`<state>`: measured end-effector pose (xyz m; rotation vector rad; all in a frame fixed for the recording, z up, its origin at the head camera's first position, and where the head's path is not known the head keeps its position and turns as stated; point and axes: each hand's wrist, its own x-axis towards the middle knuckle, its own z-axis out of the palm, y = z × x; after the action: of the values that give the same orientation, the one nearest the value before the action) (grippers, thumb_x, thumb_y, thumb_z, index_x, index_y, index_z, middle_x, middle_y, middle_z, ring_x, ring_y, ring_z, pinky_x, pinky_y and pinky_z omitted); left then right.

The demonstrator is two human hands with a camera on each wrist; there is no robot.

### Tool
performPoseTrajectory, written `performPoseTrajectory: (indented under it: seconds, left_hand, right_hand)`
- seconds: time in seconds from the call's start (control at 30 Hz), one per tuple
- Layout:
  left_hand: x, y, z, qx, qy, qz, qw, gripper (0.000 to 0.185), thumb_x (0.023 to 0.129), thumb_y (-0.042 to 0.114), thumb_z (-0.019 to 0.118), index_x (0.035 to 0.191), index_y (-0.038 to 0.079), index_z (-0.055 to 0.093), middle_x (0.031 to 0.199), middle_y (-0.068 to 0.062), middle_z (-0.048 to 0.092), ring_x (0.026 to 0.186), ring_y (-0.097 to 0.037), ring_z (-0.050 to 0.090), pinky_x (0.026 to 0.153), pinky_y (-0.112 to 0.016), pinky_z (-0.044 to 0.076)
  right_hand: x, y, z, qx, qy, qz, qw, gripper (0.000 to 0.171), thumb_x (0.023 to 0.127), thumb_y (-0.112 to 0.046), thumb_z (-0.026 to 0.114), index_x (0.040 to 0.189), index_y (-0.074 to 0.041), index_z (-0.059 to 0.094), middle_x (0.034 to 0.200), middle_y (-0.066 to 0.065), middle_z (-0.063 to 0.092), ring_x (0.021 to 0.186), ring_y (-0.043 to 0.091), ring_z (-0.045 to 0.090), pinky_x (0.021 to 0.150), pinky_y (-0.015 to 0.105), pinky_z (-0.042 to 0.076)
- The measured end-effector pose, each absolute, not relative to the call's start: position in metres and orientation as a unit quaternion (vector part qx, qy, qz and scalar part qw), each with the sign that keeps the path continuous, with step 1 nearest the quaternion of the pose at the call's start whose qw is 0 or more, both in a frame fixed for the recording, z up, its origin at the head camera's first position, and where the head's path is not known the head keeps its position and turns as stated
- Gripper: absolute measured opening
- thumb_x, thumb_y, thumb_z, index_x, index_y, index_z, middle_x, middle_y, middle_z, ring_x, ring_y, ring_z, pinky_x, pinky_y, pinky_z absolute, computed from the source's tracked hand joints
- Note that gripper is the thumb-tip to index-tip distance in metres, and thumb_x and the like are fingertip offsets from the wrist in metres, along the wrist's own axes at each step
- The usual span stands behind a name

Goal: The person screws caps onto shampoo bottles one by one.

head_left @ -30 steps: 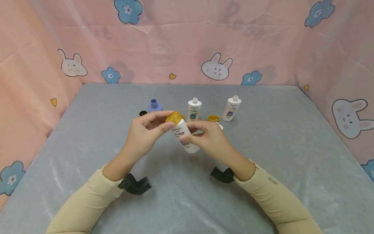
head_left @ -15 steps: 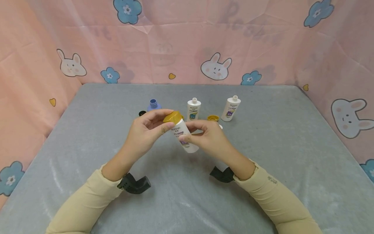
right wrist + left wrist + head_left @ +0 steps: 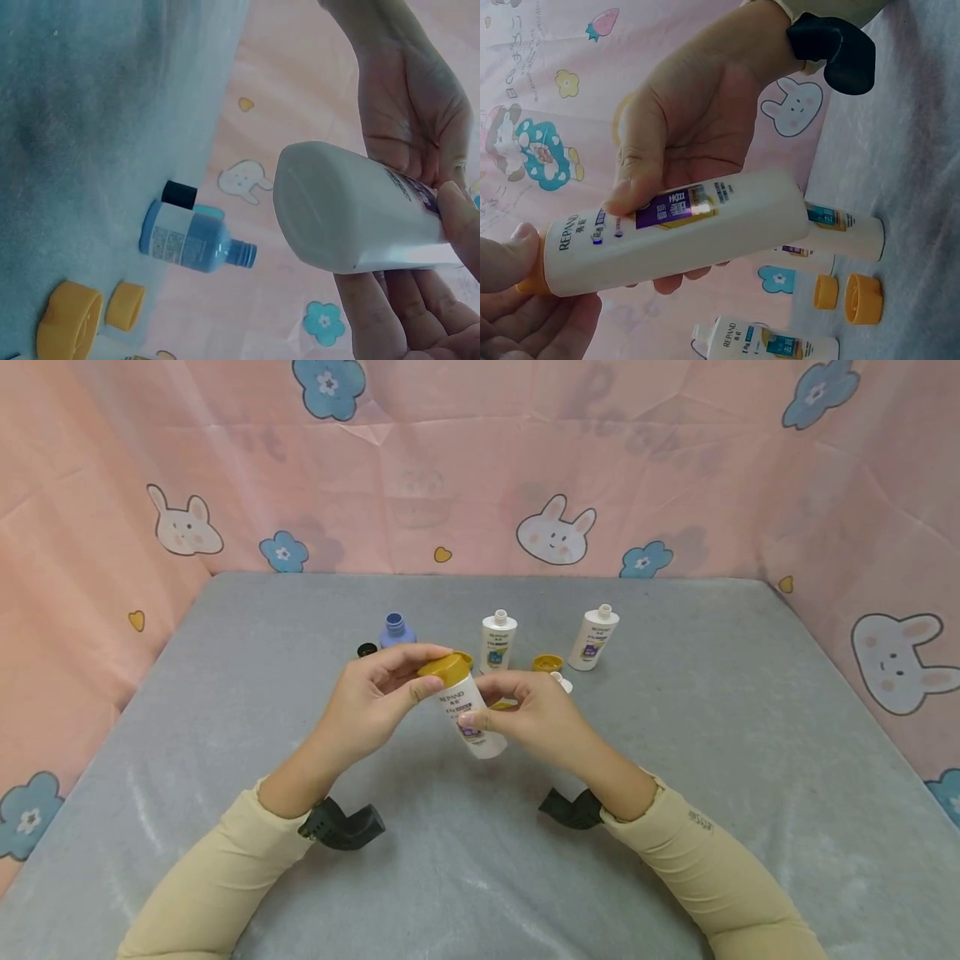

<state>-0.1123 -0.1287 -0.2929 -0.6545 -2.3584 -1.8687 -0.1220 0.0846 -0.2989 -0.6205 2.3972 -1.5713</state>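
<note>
My left hand pinches the gold cap at the top of a white shampoo bottle. My right hand grips the bottle's body, thumb across the front by the purple label. The bottle is held tilted, its capped end leaning left. In the left wrist view, the label of the bottle faces the camera and the cap sits at its end, partly covered by the left fingers. In the right wrist view, the flat base of the bottle shows.
Behind the hands stand a blue bottle and uncapped white bottles. Another white bottle is mostly hidden by the right hand. A black cap and gold caps lie on the grey table.
The bottle in my hands has tipped slightly more upright and its base has come a little lower. The gold cap has turned a bit under my left fingers. Other bottles stay put.
</note>
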Motion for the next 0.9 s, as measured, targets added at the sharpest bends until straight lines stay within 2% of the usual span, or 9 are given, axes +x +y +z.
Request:
performPoseTrajectory:
  seconds: [0.37,0.5,0.7,0.9]
  left_hand:
    - [-0.1139,-0.1363,-0.2916,-0.247,-0.75,-0.613,0.008,0.031,0.092,0.004,0.069,0.12,-0.008,0.064,0.118,-0.023,0.068,0.097,-0.007,0.069,0.087,-0.022,0.058]
    - [-0.1153,-0.1358,-0.2915,-0.207,-0.749,-0.63,-0.006,0.033,0.092,0.006,0.07,0.122,-0.004,0.066,0.119,-0.019,0.069,0.097,-0.009,0.07,0.087,-0.023,0.059]
    - [-0.118,-0.1332,-0.291,-0.134,-0.745,-0.653,-0.023,0.037,0.089,0.007,0.074,0.125,0.004,0.067,0.115,-0.007,0.071,0.098,-0.012,0.071,0.087,-0.025,0.06]
    - [-0.1214,-0.1321,-0.2953,-0.13,-0.74,-0.659,-0.034,0.039,0.087,0.005,0.075,0.125,0.005,0.066,0.117,-0.008,0.07,0.101,-0.014,0.071,0.089,-0.025,0.059]
  right_hand:
    - [-0.125,0.0873,-0.3008,-0.236,0.804,-0.532,0.12,0.027,0.084,-0.009,0.079,0.109,-0.002,0.074,0.098,0.011,0.075,0.091,0.018,0.067,0.08,0.033,0.058]
    - [-0.1256,0.0862,-0.3005,-0.215,0.803,-0.538,0.135,0.031,0.086,-0.012,0.078,0.115,-0.004,0.073,0.103,0.011,0.075,0.096,0.019,0.067,0.083,0.034,0.058]
    - [-0.1244,0.0831,-0.3015,-0.17,0.804,-0.556,0.123,0.035,0.087,-0.016,0.077,0.121,-0.008,0.072,0.11,0.01,0.075,0.101,0.02,0.069,0.086,0.036,0.059]
    - [-0.1239,0.0801,-0.3044,-0.165,0.79,-0.581,0.105,0.035,0.087,-0.012,0.076,0.12,-0.004,0.071,0.117,0.011,0.073,0.106,0.02,0.07,0.09,0.038,0.059]
